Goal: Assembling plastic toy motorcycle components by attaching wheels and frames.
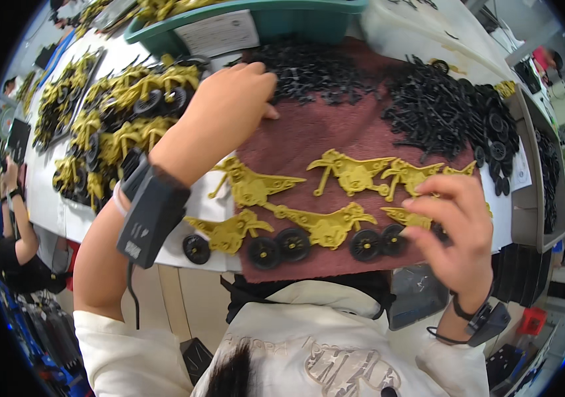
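Observation:
My left hand (pixel 237 89) is at the near left edge of a heap of small black plastic parts (pixel 322 73). Its back faces up, the thumb stands out, and the other fingers are mostly hidden. Low over the right side of the maroon cloth (pixel 282 135) is my right hand (pixel 457 228), its curved fingers apart. A yellow toy motorcycle body (pixel 404 217) lies partly beneath its fingertips, beside a black wheel (pixel 393 239). More yellow bodies lie in two rows, including one in the far row (pixel 348 171) and one in the near row (pixel 332 223). Black wheels (pixel 292 245) line the near row.
Yellow-and-black toy motorcycles (pixel 133 99) are piled at the left. A teal bin (pixel 295 26) stands at the back, beside a translucent tub (pixel 421 33). Black parts and wheels (pixel 454 109) form a heap at right, next to a grey crate (pixel 540 178). Another person's arm (pixel 24 221) shows far left.

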A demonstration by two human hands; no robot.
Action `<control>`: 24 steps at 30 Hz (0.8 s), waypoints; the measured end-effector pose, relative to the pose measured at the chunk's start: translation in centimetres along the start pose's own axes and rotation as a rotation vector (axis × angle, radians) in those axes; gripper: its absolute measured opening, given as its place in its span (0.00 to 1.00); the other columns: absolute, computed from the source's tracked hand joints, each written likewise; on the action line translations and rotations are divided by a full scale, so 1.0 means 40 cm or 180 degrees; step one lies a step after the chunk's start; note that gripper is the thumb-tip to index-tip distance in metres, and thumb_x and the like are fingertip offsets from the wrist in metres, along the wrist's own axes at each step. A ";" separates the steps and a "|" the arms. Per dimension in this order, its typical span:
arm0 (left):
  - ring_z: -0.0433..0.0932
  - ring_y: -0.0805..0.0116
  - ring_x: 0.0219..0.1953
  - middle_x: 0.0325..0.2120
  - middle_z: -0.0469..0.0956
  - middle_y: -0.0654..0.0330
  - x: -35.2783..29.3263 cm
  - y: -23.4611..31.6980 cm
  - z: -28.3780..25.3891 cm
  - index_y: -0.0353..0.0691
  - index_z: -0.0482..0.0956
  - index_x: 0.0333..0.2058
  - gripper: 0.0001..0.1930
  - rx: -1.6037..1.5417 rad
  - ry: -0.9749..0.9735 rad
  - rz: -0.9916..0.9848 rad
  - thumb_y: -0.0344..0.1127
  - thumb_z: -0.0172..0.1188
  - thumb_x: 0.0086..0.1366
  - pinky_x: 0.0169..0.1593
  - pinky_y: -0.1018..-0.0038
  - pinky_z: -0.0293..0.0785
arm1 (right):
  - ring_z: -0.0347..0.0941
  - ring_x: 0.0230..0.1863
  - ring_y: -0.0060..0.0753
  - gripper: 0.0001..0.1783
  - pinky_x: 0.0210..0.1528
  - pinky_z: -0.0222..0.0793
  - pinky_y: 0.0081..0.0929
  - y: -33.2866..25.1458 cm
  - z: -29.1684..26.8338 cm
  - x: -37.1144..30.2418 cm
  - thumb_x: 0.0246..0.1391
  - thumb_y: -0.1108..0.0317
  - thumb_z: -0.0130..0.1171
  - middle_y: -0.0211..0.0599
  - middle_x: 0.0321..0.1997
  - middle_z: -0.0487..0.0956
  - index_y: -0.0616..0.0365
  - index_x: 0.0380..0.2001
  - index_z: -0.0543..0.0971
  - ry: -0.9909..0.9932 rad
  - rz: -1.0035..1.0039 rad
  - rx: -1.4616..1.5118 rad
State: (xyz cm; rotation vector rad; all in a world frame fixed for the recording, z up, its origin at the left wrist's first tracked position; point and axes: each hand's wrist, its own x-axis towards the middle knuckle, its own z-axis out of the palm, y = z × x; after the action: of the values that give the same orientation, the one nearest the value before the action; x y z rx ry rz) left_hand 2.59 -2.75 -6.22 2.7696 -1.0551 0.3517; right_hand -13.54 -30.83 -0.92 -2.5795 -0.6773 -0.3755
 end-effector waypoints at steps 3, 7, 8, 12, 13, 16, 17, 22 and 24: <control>0.73 0.51 0.36 0.29 0.71 0.55 0.009 0.023 -0.023 0.36 0.73 0.32 0.10 -0.0522 -0.0294 -0.0499 0.32 0.63 0.55 0.39 0.62 0.68 | 0.71 0.42 0.43 0.14 0.44 0.67 0.34 0.083 -0.053 0.001 0.37 0.73 0.68 0.37 0.40 0.75 0.58 0.32 0.79 0.0064 0.0213 -0.0138; 0.72 0.51 0.32 0.28 0.71 0.54 0.005 0.021 -0.038 0.37 0.71 0.32 0.10 -0.0642 -0.0253 -0.0459 0.30 0.63 0.55 0.36 0.63 0.66 | 0.71 0.43 0.44 0.11 0.45 0.66 0.34 0.185 -0.082 0.057 0.40 0.74 0.64 0.40 0.38 0.75 0.60 0.32 0.78 -0.0091 0.0324 -0.0081; 0.71 0.52 0.29 0.26 0.72 0.55 0.006 0.019 -0.039 0.36 0.71 0.32 0.10 -0.0550 -0.0131 -0.0364 0.30 0.64 0.54 0.35 0.64 0.66 | 0.71 0.44 0.44 0.10 0.46 0.67 0.34 0.217 -0.076 0.083 0.41 0.74 0.64 0.40 0.39 0.75 0.60 0.31 0.78 -0.0217 0.0388 0.0042; 0.64 0.76 0.19 0.16 0.67 0.64 -0.011 0.064 -0.113 0.35 0.71 0.30 0.10 -0.1365 -0.0403 -0.1043 0.29 0.65 0.54 0.25 0.76 0.60 | 0.71 0.44 0.43 0.09 0.47 0.67 0.34 0.299 -0.027 0.152 0.41 0.75 0.63 0.38 0.37 0.74 0.58 0.30 0.78 -0.0295 -0.0227 -0.0375; 0.62 0.84 0.22 0.18 0.68 0.69 -0.019 0.076 -0.128 0.34 0.75 0.32 0.09 -0.1557 -0.0446 -0.1206 0.27 0.65 0.54 0.26 0.80 0.58 | 0.70 0.44 0.43 0.09 0.47 0.67 0.35 0.306 -0.022 0.164 0.41 0.75 0.64 0.37 0.36 0.73 0.58 0.30 0.78 -0.0536 -0.0266 -0.0526; 0.64 0.84 0.23 0.20 0.71 0.71 -0.068 0.120 -0.183 0.34 0.78 0.35 0.09 -0.1944 -0.0700 -0.1524 0.26 0.65 0.54 0.27 0.82 0.60 | 0.69 0.42 0.41 0.08 0.46 0.67 0.36 0.333 -0.008 0.184 0.41 0.73 0.65 0.35 0.33 0.71 0.56 0.28 0.78 -0.0750 -0.0446 -0.0613; 0.66 0.84 0.24 0.22 0.73 0.71 -0.086 0.130 -0.194 0.34 0.79 0.35 0.09 -0.2195 -0.0837 -0.1663 0.25 0.64 0.54 0.27 0.83 0.61 | 0.69 0.42 0.41 0.08 0.46 0.67 0.36 0.337 -0.007 0.189 0.41 0.73 0.65 0.35 0.33 0.71 0.56 0.28 0.77 -0.0780 -0.0520 -0.0526; 0.71 0.81 0.28 0.29 0.76 0.63 -0.230 0.231 -0.221 0.30 0.76 0.35 0.07 -0.3527 -0.0653 -0.2030 0.23 0.62 0.57 0.34 0.82 0.68 | 0.73 0.47 0.36 0.06 0.53 0.64 0.26 0.327 -0.038 0.190 0.51 0.74 0.58 0.36 0.41 0.77 0.62 0.33 0.73 -0.0009 -0.0361 0.0601; 0.72 0.79 0.30 0.30 0.74 0.62 -0.283 0.264 -0.207 0.30 0.72 0.36 0.06 -0.3912 -0.0511 -0.2064 0.23 0.60 0.60 0.36 0.81 0.68 | 0.74 0.44 0.32 0.05 0.52 0.65 0.26 0.331 -0.049 0.183 0.55 0.73 0.56 0.36 0.39 0.78 0.62 0.35 0.73 0.0194 -0.0531 0.0251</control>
State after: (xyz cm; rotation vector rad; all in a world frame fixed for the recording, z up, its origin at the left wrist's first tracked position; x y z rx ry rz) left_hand -14.04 -1.50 -0.68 1.8078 -0.1532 -0.4679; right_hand -0.80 -39.20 -1.17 -2.4344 -0.8706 -0.4688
